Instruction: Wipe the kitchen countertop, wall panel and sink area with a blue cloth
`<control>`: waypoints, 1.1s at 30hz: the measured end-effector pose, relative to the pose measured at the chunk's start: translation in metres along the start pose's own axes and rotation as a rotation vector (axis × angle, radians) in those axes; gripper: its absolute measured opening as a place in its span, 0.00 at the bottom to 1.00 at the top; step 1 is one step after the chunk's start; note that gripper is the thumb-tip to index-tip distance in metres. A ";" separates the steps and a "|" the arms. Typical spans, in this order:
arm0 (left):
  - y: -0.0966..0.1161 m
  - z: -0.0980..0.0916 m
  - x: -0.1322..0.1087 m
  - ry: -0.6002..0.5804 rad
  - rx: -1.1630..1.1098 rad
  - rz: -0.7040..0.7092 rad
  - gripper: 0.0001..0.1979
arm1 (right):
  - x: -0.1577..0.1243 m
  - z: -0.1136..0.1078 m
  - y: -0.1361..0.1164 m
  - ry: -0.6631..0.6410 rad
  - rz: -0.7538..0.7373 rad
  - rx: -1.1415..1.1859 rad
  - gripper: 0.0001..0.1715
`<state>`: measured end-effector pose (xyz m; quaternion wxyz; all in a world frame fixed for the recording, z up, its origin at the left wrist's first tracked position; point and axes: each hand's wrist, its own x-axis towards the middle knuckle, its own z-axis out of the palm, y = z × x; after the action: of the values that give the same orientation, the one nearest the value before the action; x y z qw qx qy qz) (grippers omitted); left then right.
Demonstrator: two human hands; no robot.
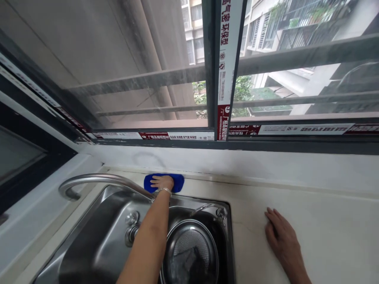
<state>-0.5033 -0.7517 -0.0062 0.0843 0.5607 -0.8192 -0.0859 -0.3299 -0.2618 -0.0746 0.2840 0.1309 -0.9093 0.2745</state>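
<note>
A blue cloth (179, 183) lies flat on the strip of counter behind the sink, by the low wall. My left hand (163, 183) rests palm down on it with the fingers spread, and a bracelet circles that wrist. The left arm reaches over the steel sink (89, 240) and hides part of it. To the right, my right hand (281, 236) lies on the white counter (334, 236), fingers stretched out, holding nothing.
A curved steel faucet (100, 178) arches over the left basin, its base close to my left hand. The right basin holds a round metal strainer (192, 244) with a dark item inside. A small thin spout (204, 207) stands at the back right corner. Dark-framed windows (220, 134) rise behind.
</note>
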 end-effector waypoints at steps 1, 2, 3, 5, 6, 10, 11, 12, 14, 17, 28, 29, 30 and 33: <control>0.000 -0.002 0.003 0.005 -0.001 -0.010 0.26 | 0.000 0.000 0.001 -0.001 0.001 0.003 0.22; 0.000 -0.004 0.004 0.009 0.002 -0.020 0.26 | -0.001 0.000 0.001 -0.002 0.002 0.005 0.22; 0.000 -0.005 0.005 0.013 0.007 -0.028 0.26 | -0.001 0.000 0.002 -0.004 0.004 0.007 0.22; 0.000 -0.007 0.004 0.022 0.027 -0.030 0.27 | -0.002 0.001 0.004 -0.002 0.008 0.009 0.22; 0.000 -0.008 0.002 0.027 0.039 -0.021 0.27 | -0.002 0.002 0.005 0.000 0.008 0.010 0.22; 0.000 -0.008 -0.011 0.046 0.091 0.039 0.27 | -0.003 0.003 0.003 -0.020 0.023 -0.013 0.24; -0.001 -0.008 -0.015 0.048 0.104 0.057 0.27 | -0.003 0.002 0.002 -0.027 0.026 -0.023 0.24; -0.001 -0.008 -0.020 0.049 0.116 0.079 0.27 | -0.003 0.002 0.001 -0.031 0.028 -0.034 0.25; -0.003 -0.008 -0.029 0.048 0.138 0.145 0.26 | -0.003 0.000 -0.001 -0.038 0.026 -0.047 0.25; -0.007 -0.011 -0.048 0.044 0.163 0.268 0.25 | -0.003 0.000 -0.001 -0.046 0.029 -0.050 0.26; -0.001 -0.017 -0.159 -0.020 0.176 0.638 0.26 | -0.002 0.002 -0.001 -0.039 0.034 -0.064 0.27; -0.001 -0.018 -0.166 -0.035 0.169 0.677 0.25 | -0.003 0.002 -0.001 -0.038 0.038 -0.065 0.26; -0.002 -0.019 -0.173 -0.049 0.160 0.720 0.25 | -0.003 0.002 -0.001 -0.038 0.041 -0.066 0.26; -0.007 -0.021 -0.189 -0.094 0.121 0.862 0.24 | -0.002 0.003 -0.001 -0.030 0.047 -0.077 0.24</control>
<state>-0.4241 -0.5786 0.0049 0.0421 0.1670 -0.9848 -0.0203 -0.3289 -0.2638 -0.0778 0.2685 0.1025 -0.9262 0.2440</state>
